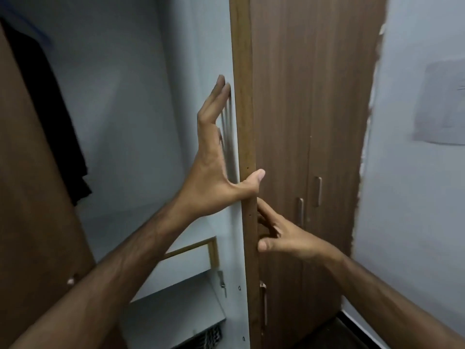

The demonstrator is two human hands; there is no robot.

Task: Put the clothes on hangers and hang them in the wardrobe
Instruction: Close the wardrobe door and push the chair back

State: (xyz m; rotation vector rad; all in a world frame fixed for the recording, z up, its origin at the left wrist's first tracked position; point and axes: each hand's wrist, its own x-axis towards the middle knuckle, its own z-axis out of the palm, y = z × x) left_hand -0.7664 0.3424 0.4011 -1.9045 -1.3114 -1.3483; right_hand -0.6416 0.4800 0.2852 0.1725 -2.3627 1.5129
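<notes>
Wardrobe door edge point(245, 122) is standing upright mid-frame. Left hand point(214, 157) is lying flat against the door's white inner face, fingers straight, thumb hooking over the edge. Right hand point(281, 230) is touching the edge lower down, fingers loosely spread. Dark garment point(47, 102) is hanging inside the wardrobe, well left of the door edge.

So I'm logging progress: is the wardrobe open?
Open: its door shows edge-on, the white inside visible, a dark garment hanging there.
</notes>
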